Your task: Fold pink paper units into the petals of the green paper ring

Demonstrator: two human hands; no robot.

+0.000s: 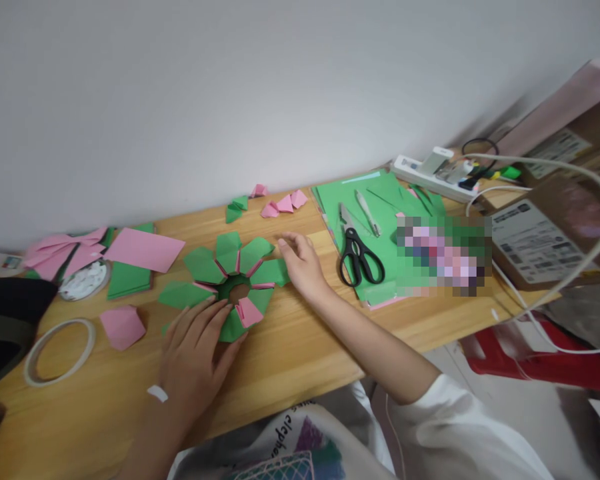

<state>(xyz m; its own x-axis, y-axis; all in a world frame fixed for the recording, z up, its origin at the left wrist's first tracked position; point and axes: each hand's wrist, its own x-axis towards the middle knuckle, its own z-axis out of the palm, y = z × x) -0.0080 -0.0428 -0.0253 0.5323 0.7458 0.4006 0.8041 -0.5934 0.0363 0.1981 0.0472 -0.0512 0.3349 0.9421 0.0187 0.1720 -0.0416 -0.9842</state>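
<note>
A folded paper flower (229, 255) lies on the table, with green petals around a round hole and pink strips between them. One pink folded piece (249, 313) sits on its lower right side. My left hand (195, 337) rests over the flower's lower left part, fingers stretched out and covering some petals. My right hand (301, 265) is at the flower's right edge, beside a green petal tip, its fingers loosely extended. Nothing shows in its grip. To the left lies a loose pink folded paper (123, 327).
A roll of tape (31, 362) lies at left. Pink paper (145, 249) and a dish (85, 280) are behind it. Scissors (356, 250) and a craft knife (368, 212) lie on green sheets (325, 200). A power strip (433, 179) and a cardboard box (530, 233) stand right.
</note>
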